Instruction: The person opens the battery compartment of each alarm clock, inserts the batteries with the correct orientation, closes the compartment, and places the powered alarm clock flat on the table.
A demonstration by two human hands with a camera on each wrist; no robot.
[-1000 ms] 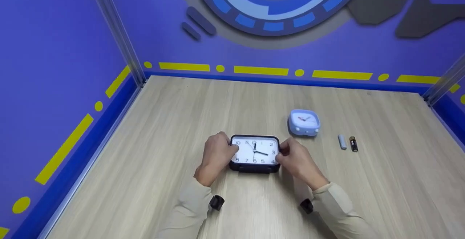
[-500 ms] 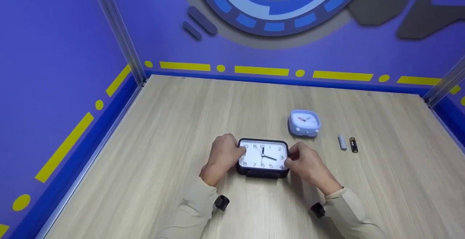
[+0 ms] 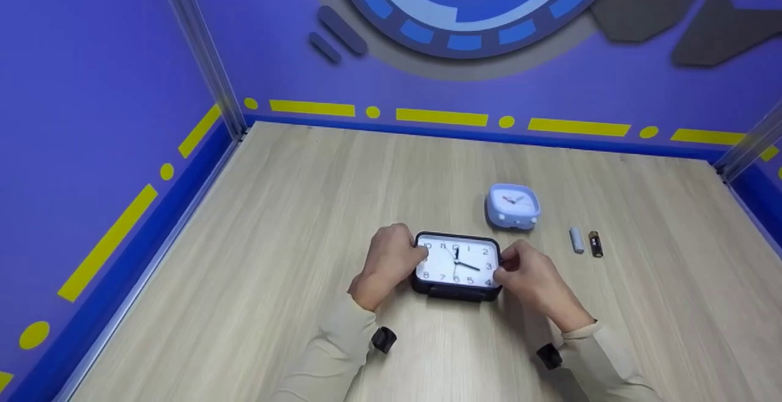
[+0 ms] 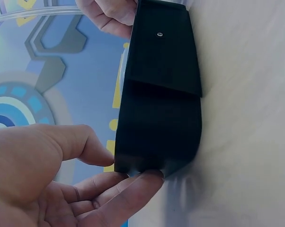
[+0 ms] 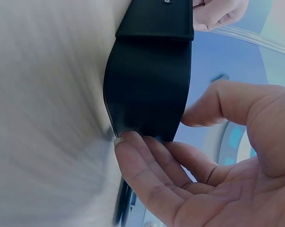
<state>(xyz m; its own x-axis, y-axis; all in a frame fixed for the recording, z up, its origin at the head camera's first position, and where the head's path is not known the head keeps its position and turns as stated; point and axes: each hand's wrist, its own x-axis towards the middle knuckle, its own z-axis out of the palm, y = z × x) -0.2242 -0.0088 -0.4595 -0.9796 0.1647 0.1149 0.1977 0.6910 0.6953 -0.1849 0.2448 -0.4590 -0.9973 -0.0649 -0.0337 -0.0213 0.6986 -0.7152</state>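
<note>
A black-framed rectangular alarm clock (image 3: 457,263) lies face up on the wooden table between both hands. Its white dial carries black numerals and hands. My left hand (image 3: 391,261) grips its left end, the thumb over the face's edge and the fingers against the side. At the opposite end my right hand (image 3: 537,280) holds the clock the same way, with the thumb near the 4. In the left wrist view the clock's black underside edge (image 4: 161,113) shows a small screw. The right wrist view shows the fingers (image 5: 152,179) against the black end of the casing.
Behind the right hand stands a small light-blue alarm clock (image 3: 513,208). To its right lie a grey battery (image 3: 576,240) and a black-and-gold battery (image 3: 595,244), side by side. Blue printed panels (image 3: 379,78) border the table's back and left side.
Both hands have shifted to the right and slightly toward the person, carrying the black alarm clock along. The blue clock and the batteries have stayed in place.
</note>
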